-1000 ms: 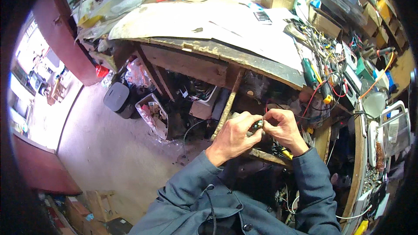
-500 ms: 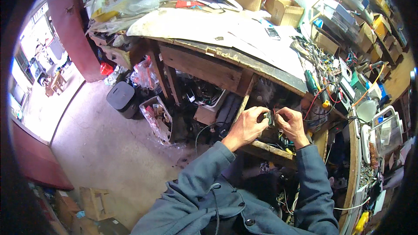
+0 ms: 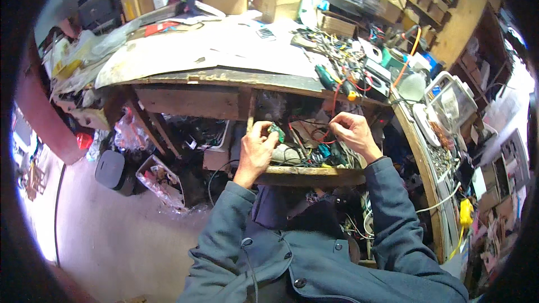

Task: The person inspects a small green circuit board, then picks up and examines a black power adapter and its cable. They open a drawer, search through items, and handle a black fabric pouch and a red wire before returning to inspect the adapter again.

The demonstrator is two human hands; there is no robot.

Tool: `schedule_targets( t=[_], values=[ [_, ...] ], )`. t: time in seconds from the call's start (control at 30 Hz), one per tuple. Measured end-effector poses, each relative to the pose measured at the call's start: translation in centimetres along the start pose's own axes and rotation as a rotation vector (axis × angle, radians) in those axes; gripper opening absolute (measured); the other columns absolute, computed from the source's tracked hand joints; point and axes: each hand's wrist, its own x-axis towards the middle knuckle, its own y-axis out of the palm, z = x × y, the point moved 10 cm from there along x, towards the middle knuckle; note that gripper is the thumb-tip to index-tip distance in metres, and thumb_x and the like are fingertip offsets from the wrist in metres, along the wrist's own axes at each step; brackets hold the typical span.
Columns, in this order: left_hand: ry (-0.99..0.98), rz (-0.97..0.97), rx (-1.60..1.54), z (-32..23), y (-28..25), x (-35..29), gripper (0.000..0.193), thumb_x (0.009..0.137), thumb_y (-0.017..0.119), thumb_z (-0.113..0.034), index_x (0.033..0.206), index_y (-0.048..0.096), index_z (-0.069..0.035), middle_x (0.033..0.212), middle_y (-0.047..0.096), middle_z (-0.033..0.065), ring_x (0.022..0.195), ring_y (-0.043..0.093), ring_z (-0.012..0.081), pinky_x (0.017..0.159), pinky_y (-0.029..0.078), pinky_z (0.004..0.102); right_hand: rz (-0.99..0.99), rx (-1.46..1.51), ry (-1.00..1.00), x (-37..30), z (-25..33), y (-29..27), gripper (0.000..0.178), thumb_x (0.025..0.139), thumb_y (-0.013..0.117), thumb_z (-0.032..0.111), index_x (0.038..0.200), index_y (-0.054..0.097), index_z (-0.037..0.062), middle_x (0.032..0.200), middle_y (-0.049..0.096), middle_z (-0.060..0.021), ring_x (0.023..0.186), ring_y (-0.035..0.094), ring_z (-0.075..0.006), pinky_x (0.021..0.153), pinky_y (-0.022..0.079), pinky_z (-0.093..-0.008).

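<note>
Between the thumb and fingers of my left hand [image 3: 257,151] is a small green circuit board [image 3: 276,131], held up over the left side of an open drawer [image 3: 309,177]. My right hand [image 3: 353,134] is apart from it, above the drawer's right side, with thumb and fingertips pinched together. Whatever is in that pinch is too small to make out; a thin red wire [image 3: 335,100] runs down close to these fingertips. Inside the drawer lie tangled cables, a light-coloured rounded piece [image 3: 286,155] and other small parts.
White sheeting covers the workbench [image 3: 213,45]. Screwdrivers [image 3: 324,77] and loose wires [image 3: 342,50] crowd its right end, near a clear plastic container [image 3: 452,98]. Cardboard boxes [image 3: 278,4] stand at the back. On the floor at left are a black bin [image 3: 110,169] and a littered box [image 3: 163,182].
The view has swung right. My hands, close together before, are now apart, with the circuit board in my left hand. More of the drawer's contents shows between them.
</note>
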Motion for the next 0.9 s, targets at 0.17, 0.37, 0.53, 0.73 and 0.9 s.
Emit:
schedule_targets(
  t=[0.17,0.37,0.53,0.73,0.9],
  values=[
    [0.058,-0.026,-0.001,0.7,0.0,0.0,0.030,0.091,0.067,-0.013,0.115,0.064,0.003,0.092,0.073,0.0136,0.077,0.071,0.0151,0.069,0.055,0.0302,0.361,-0.145,0.035,-4.0,-0.3,3.2,0.030,0.092,0.072,0.029,0.101,0.072,0.0006,0.086,0.073,-0.0102,0.080,0.067,-0.0182,0.076,0.054,-0.0336],
    [0.015,0.039,0.044,0.6,0.3,0.2,0.028,0.095,0.065,-0.009,0.121,0.061,0.003,0.101,0.070,0.0095,0.085,0.069,0.0149,0.077,0.059,0.0296,0.395,-0.515,-0.048,-2.4,0.8,8.1,0.054,0.091,0.063,0.055,0.099,0.069,0.0023,0.093,0.071,-0.0231,0.090,0.069,-0.0415,0.078,0.054,-0.0482],
    [-0.020,0.038,-0.669,0.5,-1.1,-0.2,0.030,0.098,0.062,-0.008,0.125,0.057,0.003,0.106,0.070,0.0134,0.089,0.072,0.0215,0.079,0.062,0.0363,0.387,-0.641,0.010,-0.6,-2.9,11.3,0.044,0.084,0.071,0.043,0.102,0.066,0.0032,0.093,0.071,-0.0223,0.091,0.069,-0.0407,0.078,0.055,-0.0499],
    [-0.055,-0.110,-0.719,0.5,-7.6,-4.5,0.030,0.099,0.060,-0.012,0.128,0.056,-0.003,0.106,0.072,0.0118,0.086,0.073,0.0231,0.075,0.064,0.0371,0.266,-0.263,-0.055,0.7,-1.6,9.3,0.027,0.088,0.067,0.026,0.100,0.061,0.0024,0.087,0.067,-0.0242,0.086,0.067,-0.0429,0.074,0.052,-0.0469],
    [-0.067,-0.116,-0.586,0.2,-7.7,-4.9,0.032,0.099,0.060,-0.012,0.129,0.055,-0.002,0.105,0.070,0.0101,0.084,0.072,0.0203,0.075,0.062,0.0347,0.033,-0.056,-0.137,0.7,2.7,3.9,0.017,0.092,0.064,0.015,0.103,0.058,0.0035,0.084,0.067,-0.0204,0.078,0.068,-0.0383,0.068,0.052,-0.0406]
  ],
)
